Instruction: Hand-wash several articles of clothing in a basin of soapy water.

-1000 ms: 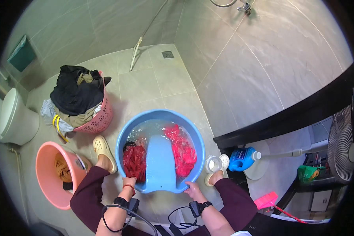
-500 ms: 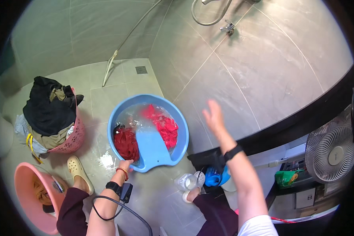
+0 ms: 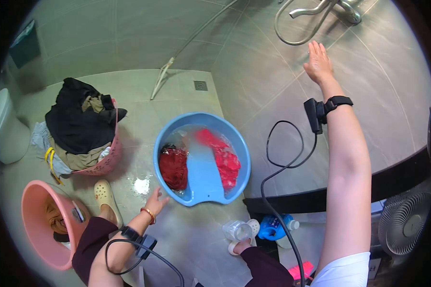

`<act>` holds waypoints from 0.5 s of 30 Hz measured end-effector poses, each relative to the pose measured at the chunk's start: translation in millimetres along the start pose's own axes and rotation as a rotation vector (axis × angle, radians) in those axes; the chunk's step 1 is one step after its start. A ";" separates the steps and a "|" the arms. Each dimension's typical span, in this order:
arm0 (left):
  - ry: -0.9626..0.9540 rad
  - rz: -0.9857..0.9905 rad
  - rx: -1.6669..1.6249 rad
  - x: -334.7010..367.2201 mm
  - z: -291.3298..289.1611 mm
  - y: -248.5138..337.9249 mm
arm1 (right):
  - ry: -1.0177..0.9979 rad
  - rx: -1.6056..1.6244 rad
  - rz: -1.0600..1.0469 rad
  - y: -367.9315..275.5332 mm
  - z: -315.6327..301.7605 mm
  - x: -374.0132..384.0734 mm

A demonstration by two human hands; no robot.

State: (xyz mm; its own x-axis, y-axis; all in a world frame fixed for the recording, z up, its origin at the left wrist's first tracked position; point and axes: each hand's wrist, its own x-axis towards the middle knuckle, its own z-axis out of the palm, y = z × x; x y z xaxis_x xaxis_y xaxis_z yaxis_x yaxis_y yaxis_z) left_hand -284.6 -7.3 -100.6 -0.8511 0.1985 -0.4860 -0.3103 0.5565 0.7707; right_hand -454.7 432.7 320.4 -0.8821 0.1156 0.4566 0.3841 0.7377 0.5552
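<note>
A blue basin (image 3: 205, 167) with a notched rim holds water, a dark red cloth (image 3: 173, 167) on its left and a bright pink-red cloth (image 3: 227, 162) on its right. My left hand (image 3: 157, 204) is just off the basin's near-left rim, fingers spread, holding nothing. High on the right, my right hand (image 3: 318, 66) reaches to the tiled wall below the metal faucet (image 3: 316, 10) and its hose loop. Its fingers are stretched upward; the small wall tap seen there earlier is hidden behind it. Both wrists carry black straps with cabled devices.
A pink laundry basket (image 3: 111, 153) heaped with clothes and a tilted pink bucket (image 3: 33, 215) stand left. A clear jar (image 3: 237, 230), a blue bottle (image 3: 271, 228) and a pink brush (image 3: 299, 270) lie near my right foot. A fan (image 3: 407, 225) stands right; a cable hangs from my right wrist.
My right hand has moved up and farther out to the wall near the faucet. My left hand has come away from the basin's rim. The view has shifted, bringing more of the toilet into sight.
</note>
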 end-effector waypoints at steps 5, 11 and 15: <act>-0.312 -0.320 -0.544 -76.6 -83.2 47.8 | 0.082 -0.014 0.099 13.7 10.1 -3.2; -0.199 -0.073 -0.657 -95.2 -99.1 90.1 | 0.366 0.068 -0.093 20.1 22.1 22.3; -0.282 0.040 -0.680 -96.6 -97.4 118.9 | 0.113 0.102 -0.014 23.8 1.8 16.3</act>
State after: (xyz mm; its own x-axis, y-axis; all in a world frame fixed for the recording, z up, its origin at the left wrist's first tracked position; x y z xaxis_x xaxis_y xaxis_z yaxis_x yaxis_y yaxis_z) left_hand -280.4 -38.9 78.1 -0.7542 0.4594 -0.4692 -0.5536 -0.0604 0.8306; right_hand -460.4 453.4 339.9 -0.8486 0.0336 0.5279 0.3374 0.8031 0.4912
